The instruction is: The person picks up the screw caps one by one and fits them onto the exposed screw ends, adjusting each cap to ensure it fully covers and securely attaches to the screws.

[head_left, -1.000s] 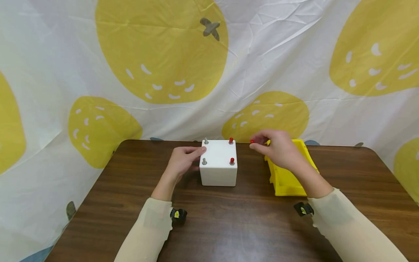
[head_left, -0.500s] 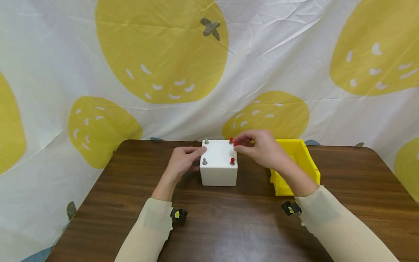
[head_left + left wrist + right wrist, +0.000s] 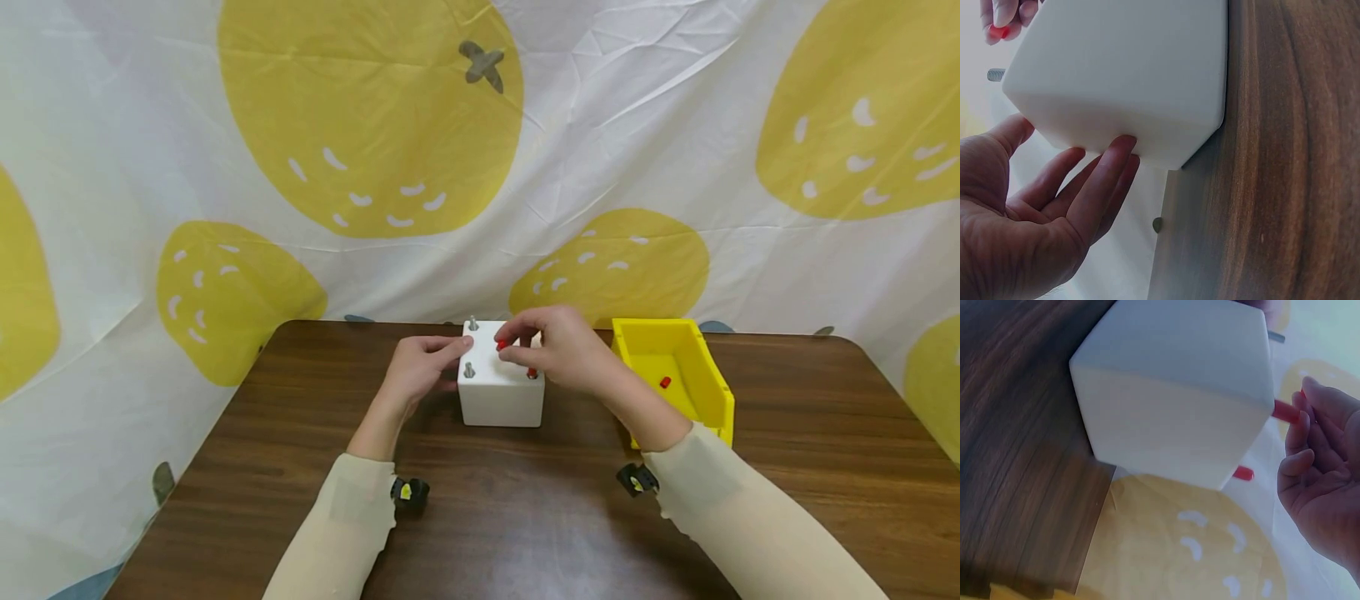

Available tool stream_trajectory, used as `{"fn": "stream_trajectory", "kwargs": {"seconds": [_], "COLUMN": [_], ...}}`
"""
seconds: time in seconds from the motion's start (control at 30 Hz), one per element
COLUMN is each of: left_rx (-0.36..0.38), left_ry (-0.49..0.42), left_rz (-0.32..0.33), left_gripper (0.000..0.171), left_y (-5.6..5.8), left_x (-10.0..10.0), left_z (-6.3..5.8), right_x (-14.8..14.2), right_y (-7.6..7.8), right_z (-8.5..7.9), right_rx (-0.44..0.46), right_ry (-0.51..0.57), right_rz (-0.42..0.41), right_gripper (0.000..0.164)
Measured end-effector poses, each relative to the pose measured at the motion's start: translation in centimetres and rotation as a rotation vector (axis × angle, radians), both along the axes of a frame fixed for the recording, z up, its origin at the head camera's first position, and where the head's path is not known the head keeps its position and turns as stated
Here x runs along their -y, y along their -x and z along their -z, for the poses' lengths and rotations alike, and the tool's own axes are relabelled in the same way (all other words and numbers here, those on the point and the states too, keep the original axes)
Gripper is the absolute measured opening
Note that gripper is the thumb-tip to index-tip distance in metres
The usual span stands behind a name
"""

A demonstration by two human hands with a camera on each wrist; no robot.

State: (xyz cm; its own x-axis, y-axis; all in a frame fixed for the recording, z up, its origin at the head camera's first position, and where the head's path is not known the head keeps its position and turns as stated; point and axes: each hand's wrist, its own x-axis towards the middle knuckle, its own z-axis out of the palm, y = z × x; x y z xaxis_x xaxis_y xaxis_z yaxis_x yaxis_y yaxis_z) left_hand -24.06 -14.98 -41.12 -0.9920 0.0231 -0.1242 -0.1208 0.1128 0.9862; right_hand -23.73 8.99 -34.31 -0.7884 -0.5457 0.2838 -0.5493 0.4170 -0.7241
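White block (image 3: 500,406): on the brown table (image 3: 510,525), left of the yellow bin (image 3: 651,332) and well apart from it
Left hand (image 3: 422,367): grips the block's left side, thumb at the top edge, bent fingers against the side wall
Right hand (image 3: 562,348): pinches a small red cap (image 3: 501,343) between thumb and fingertips, over the block's top and apart from it
Left-side bolts: near bolt (image 3: 468,370) and far bolt (image 3: 472,323) stand upright, bare metal
Right-side caps: near cap (image 3: 1285,411) and far cap (image 3: 1244,473) sit on the block's right side (the hand hides the far one from the head view)
Yellow bin: one loose cap (image 3: 665,382) lies on its floor
Backdrop: white cloth (image 3: 420,275) with yellow fruit shapes
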Motion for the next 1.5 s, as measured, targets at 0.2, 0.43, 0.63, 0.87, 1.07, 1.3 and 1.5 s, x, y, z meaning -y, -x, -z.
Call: {"fn": "stream_trajectory", "kwargs": {"seconds": [0.2, 0.43, 0.63, 0.87, 1.07, 1.3, 1.5], "left_rx": [-0.006, -0.009, -0.019, -0.025, -0.021, -0.019, -0.017], "left_ry": [-0.012, -0.023, -0.014, 0.004, 0.006, 0.004, 0.007], "left_rz": [0.008, 0.014, 0.025, 0.036, 0.035, 0.028, 0.028], "left_gripper": [0.043, 0.042, 0.039, 0.04, 0.04, 0.039, 0.039], "left_y": [0.0, 0.1, 0.0, 0.0, 0.0, -0.1, -0.1], "left_x": [0.0, 0.0, 0.1, 0.2, 0.3, 0.2, 0.2], "left_z": [0.0, 0.1, 0.1, 0.1, 0.1, -0.1, -0.2], "right_x": [1.2, 2.2, 2.8, 3.2, 3.5, 3.6, 3.8], "right_y": [0.0, 0.2, 0.1, 0.0, 0.0, 0.2, 0.2], "right_z": [0.3, 0.9, 1.1, 0.9, 0.8, 1.0, 1.0], "right_rx": [-0.031, -0.062, -0.054, -0.041, -0.044, -0.043, -0.055], "right_ry": [-0.041, -0.057, -0.064, -0.087, -0.096, -0.115, -0.138], "right_rz": [-0.034, -0.066, -0.072, -0.064, -0.072, -0.073, -0.069], "right_gripper": [0.012, 0.011, 0.014, 0.013, 0.012, 0.012, 0.01]}}
